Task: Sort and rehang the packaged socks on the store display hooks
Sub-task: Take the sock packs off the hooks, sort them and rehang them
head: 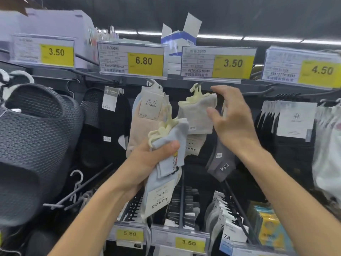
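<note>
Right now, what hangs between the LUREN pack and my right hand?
In the head view, grey socks on a cream hanger hang between the LUREN pack and the right hand.

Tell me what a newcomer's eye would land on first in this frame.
The two hands in the centre draw the eye first. The left hand grips a bundle of pale blue socks, while the right hand is spread open beside a grey sock pair hanging from a hook. Above them runs a row of yellow price tags, and big dark slippers fill the left edge.
</note>
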### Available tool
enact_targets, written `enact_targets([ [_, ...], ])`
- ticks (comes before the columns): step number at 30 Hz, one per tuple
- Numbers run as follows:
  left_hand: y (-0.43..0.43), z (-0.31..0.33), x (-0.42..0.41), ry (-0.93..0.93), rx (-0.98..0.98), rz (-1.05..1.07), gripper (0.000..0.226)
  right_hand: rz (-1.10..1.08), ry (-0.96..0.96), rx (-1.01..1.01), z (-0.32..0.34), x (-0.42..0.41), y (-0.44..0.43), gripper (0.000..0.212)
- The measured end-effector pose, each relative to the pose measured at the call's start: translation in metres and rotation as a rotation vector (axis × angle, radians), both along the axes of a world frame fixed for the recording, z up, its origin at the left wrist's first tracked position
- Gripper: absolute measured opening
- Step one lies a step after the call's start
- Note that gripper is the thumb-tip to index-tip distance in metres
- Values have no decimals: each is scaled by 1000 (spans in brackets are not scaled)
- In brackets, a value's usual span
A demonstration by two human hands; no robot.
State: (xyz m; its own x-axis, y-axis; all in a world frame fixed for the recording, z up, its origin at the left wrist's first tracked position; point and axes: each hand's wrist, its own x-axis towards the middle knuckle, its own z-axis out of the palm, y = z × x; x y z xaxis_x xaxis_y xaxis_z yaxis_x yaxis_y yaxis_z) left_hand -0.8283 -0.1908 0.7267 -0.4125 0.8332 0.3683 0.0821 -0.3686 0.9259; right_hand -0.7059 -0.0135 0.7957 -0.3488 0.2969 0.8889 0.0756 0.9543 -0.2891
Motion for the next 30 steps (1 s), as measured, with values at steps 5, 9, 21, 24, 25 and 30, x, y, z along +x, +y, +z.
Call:
enact_targets([
  [5,8,-1,9,153,99,-164,25,304,-144,166,-29,30,-49,35],
  [9,16,-2,15,159,126,-262,46,347,-188,31,-29,37,-49,36],
  [21,26,5,16,243,191,-98,69,358,-145,-24,-32,37,-47,33],
  [24,23,6,16,283,156,-84,59,391,-226,-65,-27,36,-47,25],
  [25,23,3,14,263,143,-75,69,419,-265,-95,-25,35,-47,22],
  [30,24,-2,8,151,131,-136,92,512,-323,-139,-23,33,-48,18],
])
